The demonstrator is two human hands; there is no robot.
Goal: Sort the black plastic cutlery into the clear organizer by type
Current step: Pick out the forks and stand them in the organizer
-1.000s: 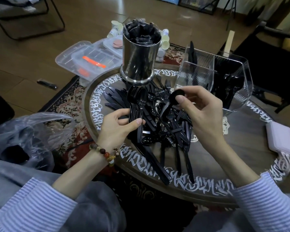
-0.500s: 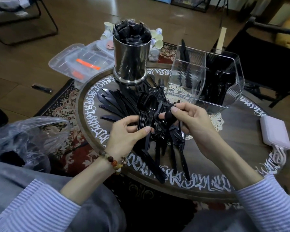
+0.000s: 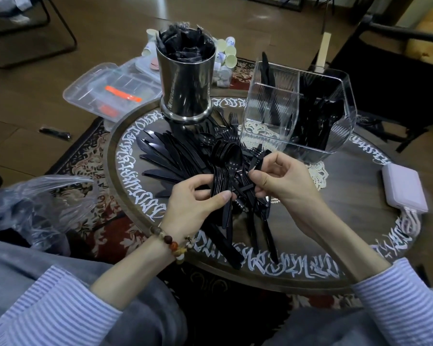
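Note:
A heap of black plastic cutlery (image 3: 183, 156) lies on the round dark table (image 3: 335, 221), with knives fanned out to the left. My left hand (image 3: 195, 203) grips a nested stack of black spoons (image 3: 226, 161) by the handles, bowls pointing away from me. My right hand (image 3: 283, 178) sits just right of the stack with fingers curled, pinching a black piece at the stack's edge. The clear organizer (image 3: 300, 108) stands behind, holding knives in its left compartment and more black cutlery in its right one.
A steel canister (image 3: 186, 81) stuffed with black wrappers stands at the table's back. A pink power bank (image 3: 405, 191) with a cable lies at the right. A clear plastic bag (image 3: 35, 208) is at my left; clear lidded boxes (image 3: 113, 91) sit on the floor.
My right hand came down from near the organizer with a spoon and brought it to the stack in my left hand. The view also shifted closer.

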